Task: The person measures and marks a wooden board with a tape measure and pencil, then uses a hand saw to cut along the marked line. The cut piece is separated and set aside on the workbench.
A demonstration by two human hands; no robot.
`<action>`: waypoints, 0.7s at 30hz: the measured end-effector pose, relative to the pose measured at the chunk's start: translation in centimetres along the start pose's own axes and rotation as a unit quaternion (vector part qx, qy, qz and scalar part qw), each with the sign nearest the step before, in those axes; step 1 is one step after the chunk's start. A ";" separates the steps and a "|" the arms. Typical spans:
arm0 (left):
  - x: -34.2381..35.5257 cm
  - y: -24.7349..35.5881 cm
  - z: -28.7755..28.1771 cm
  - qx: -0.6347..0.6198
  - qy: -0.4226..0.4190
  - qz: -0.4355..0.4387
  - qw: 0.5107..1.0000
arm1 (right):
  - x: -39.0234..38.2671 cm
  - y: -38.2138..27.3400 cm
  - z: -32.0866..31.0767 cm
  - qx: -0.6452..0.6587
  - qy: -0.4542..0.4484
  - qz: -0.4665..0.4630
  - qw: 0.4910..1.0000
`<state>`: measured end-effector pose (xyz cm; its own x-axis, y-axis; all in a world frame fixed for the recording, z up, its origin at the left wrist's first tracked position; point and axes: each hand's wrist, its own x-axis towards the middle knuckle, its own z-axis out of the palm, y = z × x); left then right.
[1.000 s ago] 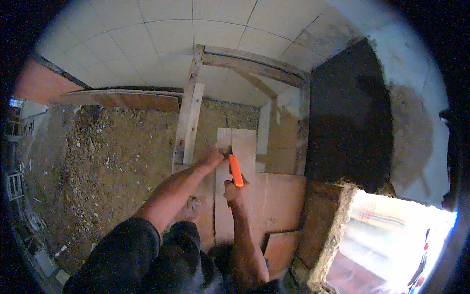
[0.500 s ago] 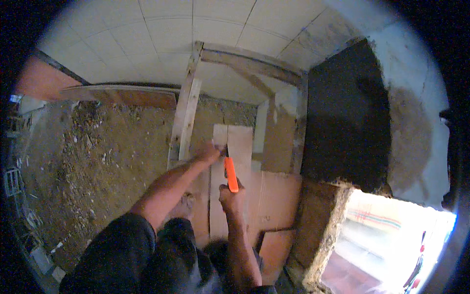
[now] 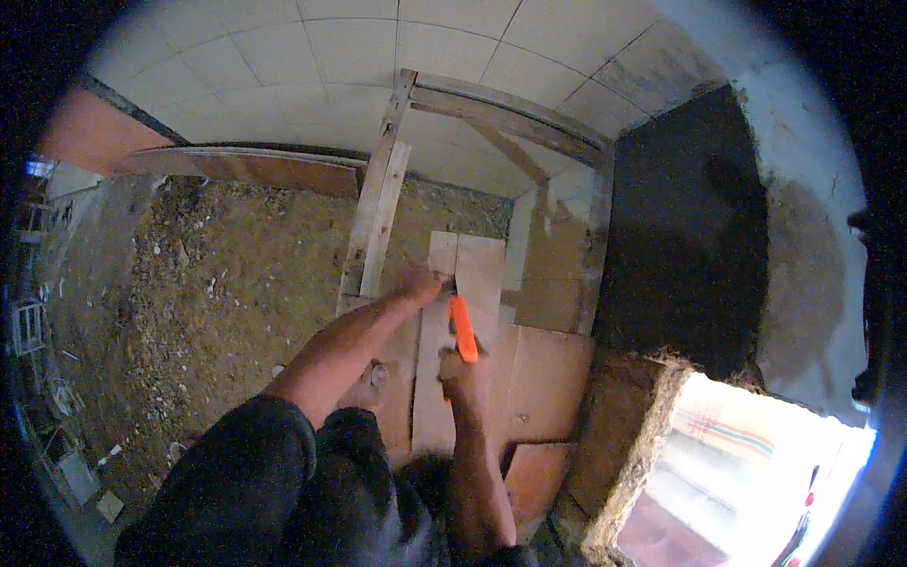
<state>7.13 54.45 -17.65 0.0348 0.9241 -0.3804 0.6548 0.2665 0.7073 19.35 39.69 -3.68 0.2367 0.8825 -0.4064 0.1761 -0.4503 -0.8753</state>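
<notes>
A pale wooden board (image 3: pixel 483 269) lies lengthwise in front of me. A narrow cut runs from its far end toward me. My right hand (image 3: pixel 465 373) is closed round the orange handle (image 3: pixel 463 327) of a handsaw, whose dark blade sits in the cut and points away from me. Just left of the blade, my left hand (image 3: pixel 421 283) grips the board's left edge, its fingers partly blurred. Below the board is a reddish-brown panel (image 3: pixel 543 373).
A rough timber frame (image 3: pixel 380 203) stands beyond the board, against a tiled wall (image 3: pixel 350 52). Dirt ground (image 3: pixel 236 283) with scattered debris stretches to the left. A dark panel (image 3: pixel 675 227) stands right, above a bright opening (image 3: pixel 746 463) with a crumbly edge.
The whole view has shifted slightly, so the board and frame appear further right. Both hands keep their places on the saw and board; the saw stays in the cut.
</notes>
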 end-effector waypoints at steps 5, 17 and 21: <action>-0.1 0.9 -1.9 0.088 -0.105 -0.048 0.989 | -19.3 -4.1 -7.9 -0.118 -0.001 0.098 0.988; -1.5 2.2 -2.4 0.104 0.005 0.073 0.992 | -9.2 -1.8 -3.5 -0.098 0.028 -0.003 0.995; -0.5 -0.1 -0.7 0.051 -0.108 -0.045 0.992 | -18.1 -4.3 -7.5 -0.130 0.005 0.112 0.985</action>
<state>6.52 54.13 -17.08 0.1267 0.8151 -0.5653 0.7351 0.3056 0.6052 21.46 24.62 9.37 0.3060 0.7566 -0.5779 0.3575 -0.6539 -0.6668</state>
